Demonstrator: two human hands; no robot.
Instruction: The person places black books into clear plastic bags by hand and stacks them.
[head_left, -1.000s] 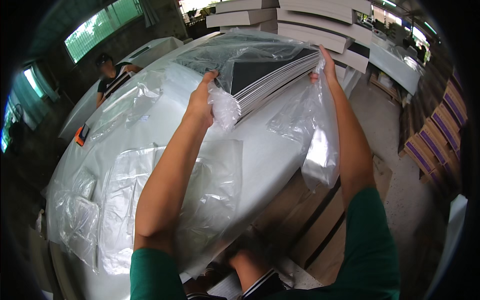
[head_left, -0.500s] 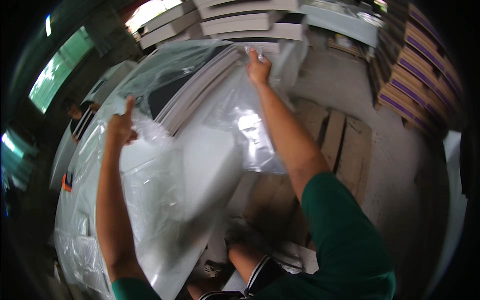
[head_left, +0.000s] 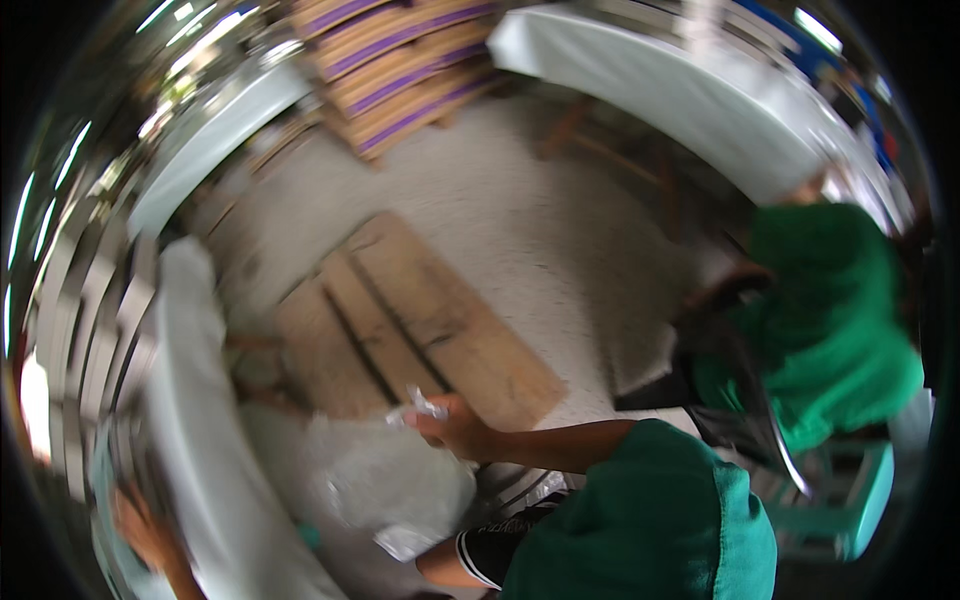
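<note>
My right hand [head_left: 452, 425] is closed on the gathered edge of a clear plastic bag [head_left: 395, 475], which hangs down beside my leg. Over at the lower left, my left hand [head_left: 145, 530] lies at the pale-covered table [head_left: 215, 420], its fingers stretched out and blurred. Beneath or beside it is some clear plastic sheet [head_left: 105, 500]; whether the fingers touch it cannot be made out. Several pale boards [head_left: 90, 310] are stacked past that hand, at the far left.
A wooden pallet [head_left: 400, 320] lies on the floor ahead. Beyond it stands a stack of brown pallets with purple stripes [head_left: 400, 60]. Another covered table [head_left: 640, 100] curves along the back right. At the right, a person in a green shirt [head_left: 830, 330] sits on a green stool [head_left: 850, 500].
My view has swung to the right, away from the table. My right hand has carried the plastic bag off the table to my right; the left hand remains by the table.
</note>
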